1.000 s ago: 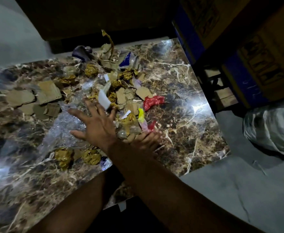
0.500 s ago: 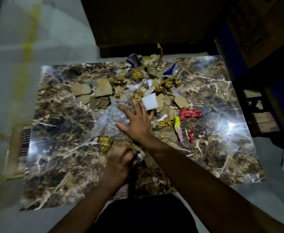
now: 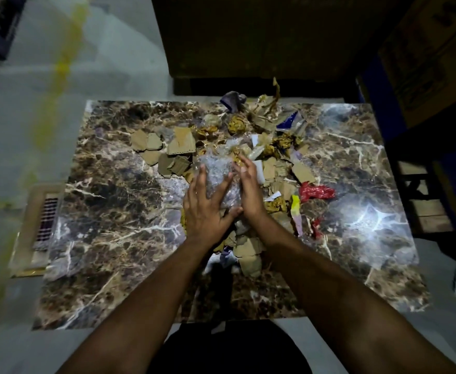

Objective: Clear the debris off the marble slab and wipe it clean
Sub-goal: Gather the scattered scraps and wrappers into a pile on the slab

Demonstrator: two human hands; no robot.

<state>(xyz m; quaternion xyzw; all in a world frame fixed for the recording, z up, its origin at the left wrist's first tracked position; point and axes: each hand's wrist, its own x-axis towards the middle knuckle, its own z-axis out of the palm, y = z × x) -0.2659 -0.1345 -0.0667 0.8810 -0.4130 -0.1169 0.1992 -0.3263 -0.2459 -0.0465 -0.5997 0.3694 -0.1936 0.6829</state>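
Left hand, earlier fisted near the edge, now joins right hand; fingers of both grasp crinkly clear plastic wrap mid marble slab. Beyond: torn cardboard scraps, crumpled gold foil.

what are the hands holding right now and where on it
Both hands press a crumpled wad of clear plastic wrap between them: the left hand on its left side, the right hand on its right side, above the marble slab.
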